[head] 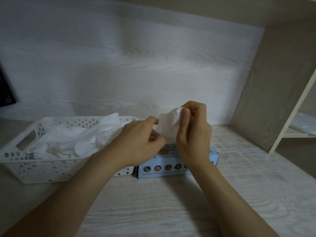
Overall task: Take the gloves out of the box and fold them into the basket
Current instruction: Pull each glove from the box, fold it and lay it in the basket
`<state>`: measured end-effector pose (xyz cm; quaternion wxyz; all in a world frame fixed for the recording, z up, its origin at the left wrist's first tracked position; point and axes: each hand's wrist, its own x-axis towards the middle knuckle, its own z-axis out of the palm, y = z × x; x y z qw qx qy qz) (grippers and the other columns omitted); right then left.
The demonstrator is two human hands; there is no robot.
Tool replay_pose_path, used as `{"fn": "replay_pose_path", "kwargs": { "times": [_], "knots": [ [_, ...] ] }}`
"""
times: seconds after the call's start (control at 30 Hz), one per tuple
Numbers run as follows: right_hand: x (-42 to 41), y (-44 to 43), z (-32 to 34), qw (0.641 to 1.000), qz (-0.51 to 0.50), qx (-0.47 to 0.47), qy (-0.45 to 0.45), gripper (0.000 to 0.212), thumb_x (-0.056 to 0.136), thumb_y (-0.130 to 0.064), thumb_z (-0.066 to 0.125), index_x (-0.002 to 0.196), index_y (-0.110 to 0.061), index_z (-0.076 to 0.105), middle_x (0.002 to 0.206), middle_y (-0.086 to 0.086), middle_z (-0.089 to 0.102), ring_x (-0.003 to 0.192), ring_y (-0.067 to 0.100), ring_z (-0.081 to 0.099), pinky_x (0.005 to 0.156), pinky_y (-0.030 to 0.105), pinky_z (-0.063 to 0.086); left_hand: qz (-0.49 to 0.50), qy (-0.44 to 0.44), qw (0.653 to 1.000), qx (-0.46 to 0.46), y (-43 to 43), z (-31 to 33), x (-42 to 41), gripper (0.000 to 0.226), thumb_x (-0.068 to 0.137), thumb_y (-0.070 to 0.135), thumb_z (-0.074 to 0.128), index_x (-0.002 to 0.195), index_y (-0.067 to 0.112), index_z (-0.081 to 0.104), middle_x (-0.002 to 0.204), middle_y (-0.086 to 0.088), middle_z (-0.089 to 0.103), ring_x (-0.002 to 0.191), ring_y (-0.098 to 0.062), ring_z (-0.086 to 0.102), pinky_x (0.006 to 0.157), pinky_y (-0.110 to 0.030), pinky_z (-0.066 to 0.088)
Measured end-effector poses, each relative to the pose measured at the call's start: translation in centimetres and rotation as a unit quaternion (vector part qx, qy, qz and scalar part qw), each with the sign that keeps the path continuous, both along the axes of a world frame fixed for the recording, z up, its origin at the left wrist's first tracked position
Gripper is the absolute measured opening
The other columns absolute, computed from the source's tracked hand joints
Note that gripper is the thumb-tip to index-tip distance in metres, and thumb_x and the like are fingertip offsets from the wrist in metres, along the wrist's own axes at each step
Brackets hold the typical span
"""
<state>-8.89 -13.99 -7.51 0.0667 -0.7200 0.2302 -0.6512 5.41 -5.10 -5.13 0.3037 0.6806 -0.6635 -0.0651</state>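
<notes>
On the pale wood-grain table (171, 202), both hands pinch a white glove (168, 124) above the blue box (177, 165) at centre frame, left hand (142, 141) at its lower edge and right hand (193, 132) at its top, so folding it seems in hand before it goes left into the white basket (25, 168).

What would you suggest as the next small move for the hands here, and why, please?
Probably fold the glove in half between the hands. The right hand pinches its top and the left hand holds its side, above the box, and it looks bunched, not yet folded. The basket to the left already holds other gloves, so it would go there afterwards.
</notes>
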Motion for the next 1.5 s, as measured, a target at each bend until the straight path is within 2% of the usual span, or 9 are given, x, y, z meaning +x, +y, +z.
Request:
{"fn": "replay_pose_path", "kwargs": {
  "times": [0.07, 0.17, 0.47, 0.57, 0.7, 0.87, 1.13, 1.3, 1.5],
  "knots": [
    [0.1, 0.4, -0.2, 1.0, 0.017, 0.001, 0.019, 0.011, 0.111, -0.031, 0.037, 0.111, -0.041, 0.041, 0.087, -0.017, 0.057, 0.071, 0.011, 0.057, 0.063, 0.019, 0.036, 0.005, 0.011, 0.999, -0.034, 0.4, -0.1, 0.0, 0.065, 0.098, 0.034, 0.06, 0.157, 0.033, 0.032, 0.136, 0.009, 0.065, 0.122, -0.013, 0.059, 0.106, -0.039, 0.048],
    [0.2, 1.1, -0.3, 0.999, 0.049, 0.001, 0.021, 0.014, 0.109, -0.027, 0.036, 0.113, -0.036, 0.047, 0.082, -0.012, 0.058, 0.066, 0.012, 0.055, 0.06, 0.025, 0.038, -0.023, 0.04, 0.993, -0.106, 0.4, -0.1, 0.3, 0.066, 0.099, 0.026, 0.059, 0.155, 0.048, 0.032, 0.132, 0.014, 0.066, 0.092, -0.006, 0.063, 0.102, -0.044, 0.051],
    [0.2, 2.1, 0.2, 0.996, 0.064, 0.039, -0.05, 0.018, 0.105, -0.006, 0.039, 0.112, -0.018, 0.051, 0.068, -0.01, 0.052, 0.052, 0.009, 0.047, 0.048, 0.023, 0.034, -0.014, 0.043, 0.967, -0.25, -0.2, -0.2, 1.2, 0.011, 0.092, 0.019, 0.068, 0.084, 0.027, 0.069, 0.089, 0.014, 0.065, 0.09, -0.007, 0.061, 0.081, -0.031, 0.049],
    [0.2, 2.2, 0.6, 0.983, 0.104, 0.118, -0.097, 0.01, 0.111, -0.008, 0.043, 0.114, -0.015, 0.051, 0.057, -0.007, 0.046, 0.048, 0.006, 0.04, 0.045, 0.029, 0.032, 0.019, 0.125, 0.956, -0.265, 0.0, 0.3, 1.3, 0.005, 0.093, 0.019, 0.066, 0.091, 0.021, 0.07, 0.1, 0.016, 0.072, 0.099, 0.001, 0.065, 0.085, -0.019, 0.049],
    [0.0, 3.2, 1.3, 0.958, 0.191, 0.193, -0.092, 0.033, 0.099, -0.021, 0.074, 0.124, -0.017, 0.052, 0.08, -0.001, 0.07, 0.065, 0.013, 0.068, 0.051, 0.029, 0.054, 0.011, 0.263, 0.935, -0.238, 0.2, 0.9, 1.4, 0.009, 0.099, 0.014, 0.063, 0.09, 0.015, 0.065, 0.07, 0.005, 0.071, 0.064, -0.01, 0.066, 0.062, -0.028, 0.049],
    [0.0, 2.7, 1.4, 0.94, 0.214, 0.26, -0.048, 0.026, 0.091, -0.004, 0.077, 0.114, -0.016, 0.074, 0.094, 0.006, 0.078, 0.086, 0.022, 0.075, 0.071, 0.037, 0.063, 0.026, 0.373, 0.899, -0.229, -0.1, 1.3, 2.0, 0.008, 0.1, 0.016, 0.062, 0.097, 0.016, 0.069, 0.084, 0.002, 0.073, 0.081, -0.021, 0.067, 0.076, -0.039, 0.051],
    [-0.6, 3.7, 2.0, 0.799, 0.429, 0.419, -0.043, 0.033, 0.102, -0.001, 0.052, 0.078, -0.005, 0.074, 0.069, 0.008, 0.06, 0.062, 0.017, 0.054, 0.055, 0.027, 0.043, -0.01, 0.484, 0.853, -0.196, 0.9, 2.6, 2.1, 0.007, 0.088, 0.025, 0.069, 0.081, 0.024, 0.07, 0.074, 0.003, 0.065, 0.071, -0.017, 0.062, 0.064, -0.029, 0.048],
    [0.3, 3.0, 0.7, 0.954, 0.084, 0.285, 0.049, 0.016, 0.096, -0.027, 0.07, 0.083, -0.025, 0.08, 0.07, -0.015, 0.073, 0.066, 0.005, 0.068, 0.063, 0.031, 0.053, -0.014, 0.465, 0.865, -0.188, 1.6, 3.3, 3.1, 0.011, 0.081, 0.016, 0.072, 0.072, 0.021, 0.068, 0.066, 0.003, 0.061, 0.061, -0.014, 0.058, 0.057, -0.022, 0.043],
    [3.1, 3.1, 0.7, 0.983, -0.034, 0.165, 0.077, 0.013, 0.103, -0.027, 0.064, 0.104, -0.023, 0.076, 0.077, -0.017, 0.07, 0.07, 0.0, 0.065, 0.063, 0.01, 0.042, 0.151, 0.365, 0.893, -0.216, 1.0, 2.9, 4.4, 0.01, 0.086, 0.02, 0.07, 0.078, 0.02, 0.076, 0.065, 0.009, 0.066, 0.065, -0.012, 0.061, 0.067, -0.028, 0.047]
  ]
}}
